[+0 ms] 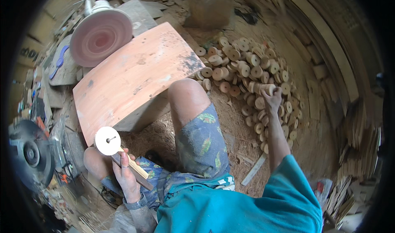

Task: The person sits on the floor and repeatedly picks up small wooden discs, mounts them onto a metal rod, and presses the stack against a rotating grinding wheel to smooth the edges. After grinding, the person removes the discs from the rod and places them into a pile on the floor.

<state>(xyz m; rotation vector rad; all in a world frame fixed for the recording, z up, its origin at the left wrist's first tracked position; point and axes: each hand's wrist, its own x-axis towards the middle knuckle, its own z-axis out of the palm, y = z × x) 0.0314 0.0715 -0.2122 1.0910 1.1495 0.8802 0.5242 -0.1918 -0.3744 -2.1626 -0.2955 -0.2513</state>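
Observation:
My left hand (126, 177) is closed around a wooden stick (138, 169) made of a pale and a dark strip. At the stick's upper end sits a pale round wooden wheel (106, 140), with a pin through its centre hole. My right arm stretches out to a heap of small wooden wheels (236, 68) on the floor at the right. There my right hand (272, 98) is closed on a wooden wheel (267, 88) at the heap's top. The fingers partly hide that wheel.
A sloping wooden board (131, 72) lies before my knees. Behind it stands a round reddish sanding disc (101, 37), blurred as if spinning. A purple tool (60, 61) is at its left. A dark round-bladed machine (31, 152) stands far left. Stacked planks (329, 47) line the right.

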